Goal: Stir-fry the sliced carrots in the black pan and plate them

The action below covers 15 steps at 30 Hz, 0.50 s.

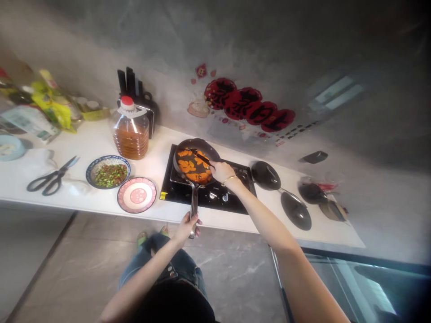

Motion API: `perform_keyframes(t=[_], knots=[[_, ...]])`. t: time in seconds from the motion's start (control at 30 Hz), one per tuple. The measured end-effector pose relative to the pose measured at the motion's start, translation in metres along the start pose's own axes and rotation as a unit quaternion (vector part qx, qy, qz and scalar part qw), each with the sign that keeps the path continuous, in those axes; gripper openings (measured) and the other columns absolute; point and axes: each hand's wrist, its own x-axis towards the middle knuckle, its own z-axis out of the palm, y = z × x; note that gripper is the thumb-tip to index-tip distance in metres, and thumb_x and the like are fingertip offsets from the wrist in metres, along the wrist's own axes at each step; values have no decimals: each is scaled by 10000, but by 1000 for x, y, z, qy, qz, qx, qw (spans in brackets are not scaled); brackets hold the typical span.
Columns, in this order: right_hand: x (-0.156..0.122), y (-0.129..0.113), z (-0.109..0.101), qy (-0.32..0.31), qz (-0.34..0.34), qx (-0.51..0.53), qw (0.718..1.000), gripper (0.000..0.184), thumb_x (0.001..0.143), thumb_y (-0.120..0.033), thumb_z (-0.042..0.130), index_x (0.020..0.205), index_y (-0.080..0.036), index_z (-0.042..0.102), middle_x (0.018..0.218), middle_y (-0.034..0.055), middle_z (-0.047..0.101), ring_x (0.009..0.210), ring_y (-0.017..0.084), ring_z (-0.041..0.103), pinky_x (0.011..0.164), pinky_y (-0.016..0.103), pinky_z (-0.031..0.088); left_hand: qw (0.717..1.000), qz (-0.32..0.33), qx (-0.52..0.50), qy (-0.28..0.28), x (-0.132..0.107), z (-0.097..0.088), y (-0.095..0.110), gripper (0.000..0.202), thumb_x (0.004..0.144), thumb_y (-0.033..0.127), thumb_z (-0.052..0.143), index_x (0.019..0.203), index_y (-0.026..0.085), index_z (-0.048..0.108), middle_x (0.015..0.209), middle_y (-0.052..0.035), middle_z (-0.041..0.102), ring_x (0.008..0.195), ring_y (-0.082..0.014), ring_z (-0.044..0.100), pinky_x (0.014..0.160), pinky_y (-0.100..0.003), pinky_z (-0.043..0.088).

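A dark frying pan (181,149) with orange slices of food (189,167) sits on the black hob (168,181). My left hand (187,225) is closed round the end of the pan's long metal handle (194,202) at the counter's front edge. My right hand (222,172), with a gold bangle on the wrist, is closed on dark chopsticks (203,159) whose tips reach into the food in the pan.
On the white counter (90,143) lie scissors (51,178), a bowl of chopped greens (108,172), a pink plate (136,194), a big oil bottle (131,130) and a knife block (139,96). Dark ladles and lids (286,195) lie right of the hob.
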Motion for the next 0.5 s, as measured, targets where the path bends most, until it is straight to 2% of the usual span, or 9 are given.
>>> perform_keyframes(t=[0.17,0.27,0.4,0.5], knots=[[-15,-6,3,-56,19,-26,998,395,950,-275,416,1284,-190,609,1130,145,699,1014,251,671,886,331,506,1000,-1,-8,-2,1,0,0,542,708,597,664,1001,187,466,793,3,610,433,-74,536,401,-217,400],[-24,0,3,-65,22,-10,998,399,949,-294,427,1288,-201,615,1143,134,699,1042,258,667,916,342,498,1000,-7,-7,8,1,1,0,518,718,587,658,988,189,465,797,0,612,425,-71,528,388,-211,385],[-22,21,2,-41,19,43,998,410,960,-275,409,1322,-221,594,1245,74,663,1147,229,623,1013,318,441,1000,-7,-6,9,0,1,-1,485,739,573,646,987,196,469,816,-4,620,442,-71,538,402,-208,395],[-32,42,-1,-16,33,54,998,407,958,-280,422,1321,-230,598,1270,49,650,1176,218,606,1040,309,421,1000,-6,-10,4,-1,0,-1,501,725,588,653,979,200,464,806,2,615,442,-70,536,402,-207,397]])
